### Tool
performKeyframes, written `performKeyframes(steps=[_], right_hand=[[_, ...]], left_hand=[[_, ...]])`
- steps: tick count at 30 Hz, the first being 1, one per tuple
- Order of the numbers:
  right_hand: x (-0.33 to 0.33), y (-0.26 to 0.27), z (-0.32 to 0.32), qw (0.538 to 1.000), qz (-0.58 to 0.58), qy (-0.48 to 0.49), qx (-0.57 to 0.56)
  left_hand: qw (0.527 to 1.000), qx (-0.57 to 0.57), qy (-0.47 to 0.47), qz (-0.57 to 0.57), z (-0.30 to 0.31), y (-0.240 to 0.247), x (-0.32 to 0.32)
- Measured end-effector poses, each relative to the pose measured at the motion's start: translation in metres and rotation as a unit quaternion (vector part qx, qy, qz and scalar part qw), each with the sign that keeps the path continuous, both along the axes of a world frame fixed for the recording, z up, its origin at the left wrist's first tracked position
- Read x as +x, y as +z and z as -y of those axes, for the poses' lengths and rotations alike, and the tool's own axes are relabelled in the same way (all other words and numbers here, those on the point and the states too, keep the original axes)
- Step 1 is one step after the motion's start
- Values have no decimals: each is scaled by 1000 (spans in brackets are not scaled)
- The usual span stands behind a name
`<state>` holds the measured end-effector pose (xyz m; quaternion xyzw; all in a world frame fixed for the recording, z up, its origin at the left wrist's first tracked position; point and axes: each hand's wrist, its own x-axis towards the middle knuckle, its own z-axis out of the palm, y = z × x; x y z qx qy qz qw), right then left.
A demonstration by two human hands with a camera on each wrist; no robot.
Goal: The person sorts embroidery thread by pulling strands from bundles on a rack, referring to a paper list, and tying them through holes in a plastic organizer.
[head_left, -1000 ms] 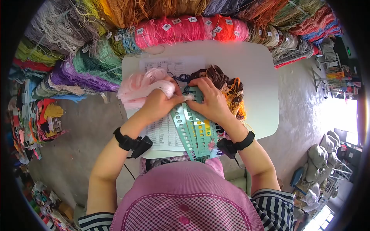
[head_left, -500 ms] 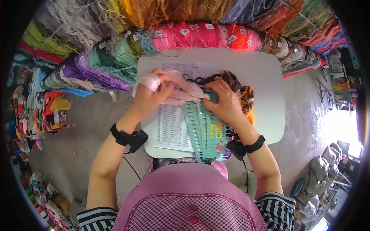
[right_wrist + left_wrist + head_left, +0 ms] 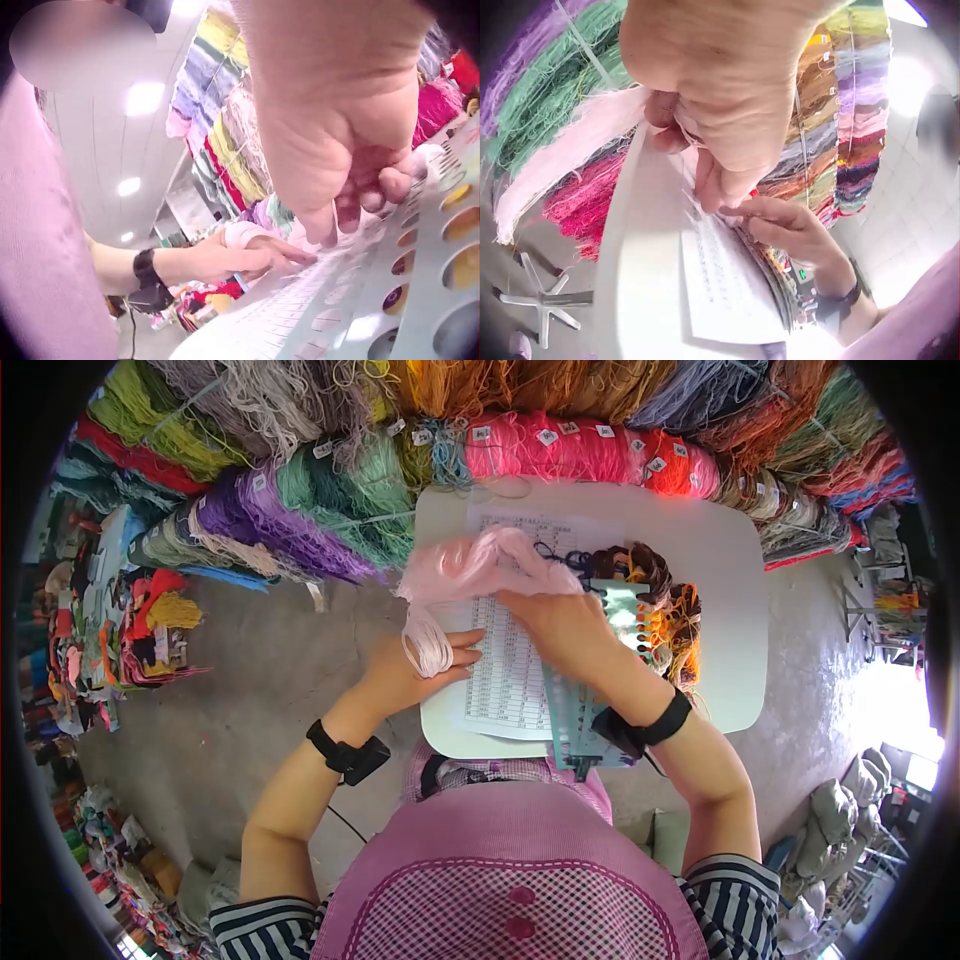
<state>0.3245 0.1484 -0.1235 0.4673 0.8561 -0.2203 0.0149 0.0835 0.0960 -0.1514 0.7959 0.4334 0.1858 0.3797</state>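
Observation:
A skein of pale pink thread stretches over the printed sheet, one loop hanging round my left hand. Thread passes through the curled fingers of that hand in the left wrist view; its fingertips reach over the sheet's left side. My right hand grips the skein's right end, its bent fingers close over the sheet and the punched cards. Those teal thread cards, with rows of round holes, lie partly hidden under my right wrist. Brown and orange thread bundles lie along their right side.
The white table has rounded corners. Labelled pink and red thread hanks line its far edge, with purple and green hanks to the left. A dark blue thread tangle lies near the cards. My apron is at the near edge.
My left hand has drawn away left and toward me with the pink loop. My right hand has turned over the skein and cards. The pink thread is more spread out.

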Motion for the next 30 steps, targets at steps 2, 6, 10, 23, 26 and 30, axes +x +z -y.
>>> performKeyframes(steps=[2, 6, 10, 23, 26, 30], right_hand=[[-3, -7, -5, 999, 9, -33, 18], [0, -2, -3, 994, 21, -103, 10], [12, 1, 6, 992, 5, -111, 57], [-75, 52, 69, 916, -395, 61, 17], [-86, 46, 85, 888, -417, 149, -125], [-83, 65, 88, 740, -478, -8, -472]], left_hand=[[1000, 17, 21, -15, 5, 2, 1], [999, 15, 30, -1, 7, 0, -1], [998, 57, 14, -26, 9, -6, -3], [822, -490, -110, 269, 37, 109, -27], [790, -532, -43, 303, 49, 110, -66], [903, -415, -20, 108, 56, 105, -81]])
